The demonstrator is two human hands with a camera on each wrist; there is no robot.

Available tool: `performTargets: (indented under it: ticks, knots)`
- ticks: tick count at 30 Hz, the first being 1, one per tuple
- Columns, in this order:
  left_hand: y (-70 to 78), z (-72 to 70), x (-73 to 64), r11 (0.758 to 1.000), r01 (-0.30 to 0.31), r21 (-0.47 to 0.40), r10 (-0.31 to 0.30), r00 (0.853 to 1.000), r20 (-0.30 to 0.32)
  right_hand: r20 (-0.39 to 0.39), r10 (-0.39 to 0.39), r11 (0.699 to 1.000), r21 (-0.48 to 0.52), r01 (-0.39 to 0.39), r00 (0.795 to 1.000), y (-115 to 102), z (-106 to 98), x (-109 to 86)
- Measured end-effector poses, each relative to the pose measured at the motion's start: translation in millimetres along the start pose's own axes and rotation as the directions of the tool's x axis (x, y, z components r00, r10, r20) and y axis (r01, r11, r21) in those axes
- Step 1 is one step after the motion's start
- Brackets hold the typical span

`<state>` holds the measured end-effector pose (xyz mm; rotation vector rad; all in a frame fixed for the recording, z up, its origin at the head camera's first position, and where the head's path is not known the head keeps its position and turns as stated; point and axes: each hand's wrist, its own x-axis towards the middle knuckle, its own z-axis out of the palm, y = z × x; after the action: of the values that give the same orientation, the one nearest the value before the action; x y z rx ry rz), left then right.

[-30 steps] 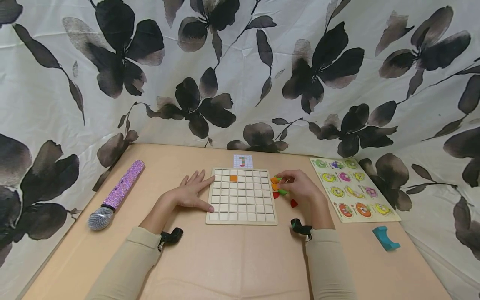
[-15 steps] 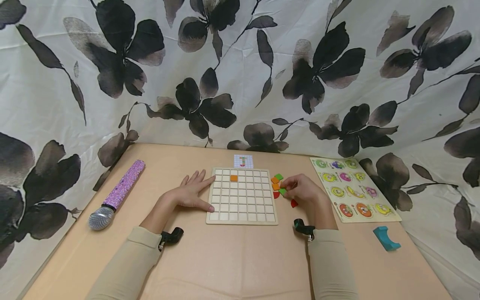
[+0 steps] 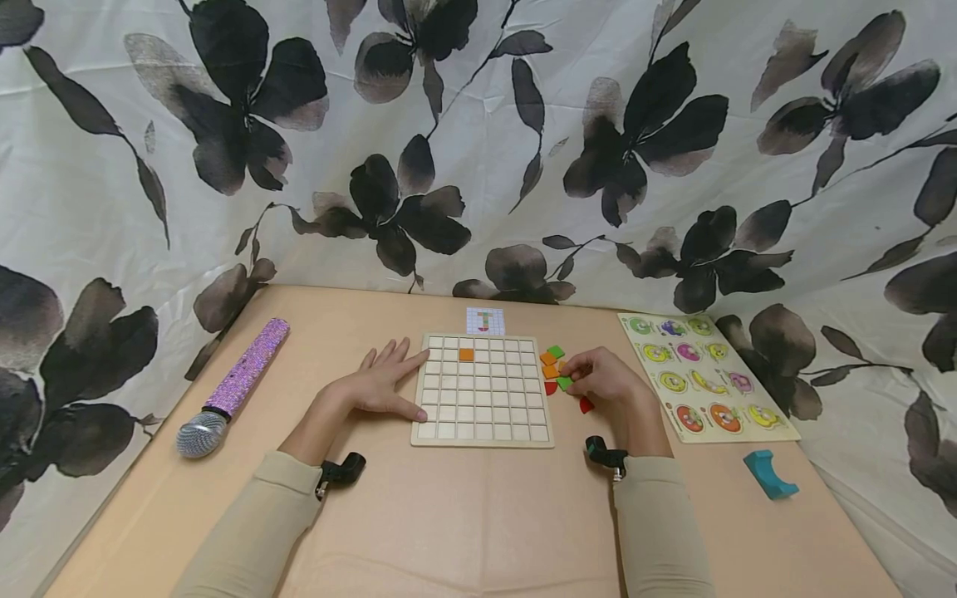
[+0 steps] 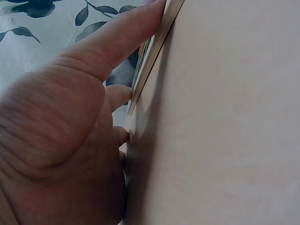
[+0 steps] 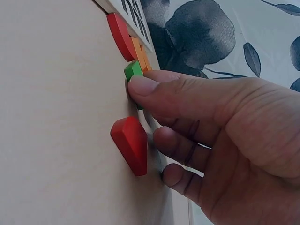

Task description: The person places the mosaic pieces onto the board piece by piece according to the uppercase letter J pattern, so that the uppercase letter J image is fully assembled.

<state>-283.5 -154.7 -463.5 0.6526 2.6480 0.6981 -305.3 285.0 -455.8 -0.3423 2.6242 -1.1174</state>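
A wooden grid board [image 3: 486, 409] lies on the table with one orange square [image 3: 467, 355] in its upper part. My left hand [image 3: 381, 384] rests at the board's left edge, fingers spread, thumb and index fingertip touching the frame. Right of the board, my right hand [image 3: 607, 384] pinches a green block [image 5: 133, 69] between thumb and fingers, low at the table. Beside it lie orange blocks [image 3: 549, 372], another green block [image 3: 556, 352], a red piece with a curved side [image 5: 120, 36] and a second red piece [image 5: 130, 145] nearer me.
A small gridded card [image 3: 485, 321] with a coloured figure lies behind the board. To the left is a glittery microphone [image 3: 242, 374]. On the right are a fruit picture board [image 3: 706, 378] and a teal curved block [image 3: 770, 476]. A floral cloth [image 3: 486, 166] hangs behind the table.
My right hand has drawn slightly right, from over the farther green block to the nearer one, and has stayed there for the last half second. The left hand stays put.
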Motion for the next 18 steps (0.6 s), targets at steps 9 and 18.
performTargets:
  ticks: [9,18]
  knots:
    - [1.7,-1.3,0.3,1.0,0.009,0.001,-0.009,1.0,0.007,0.016,0.007,0.999,0.042,-0.008,1.0,-0.4,-1.1,-0.9]
    - [1.1,-1.1,0.0,1.0,0.006,-0.003,-0.006,1.0,0.004,0.02,-0.002,0.999,0.049,0.001,1.0,-1.0,-1.9,-1.3]
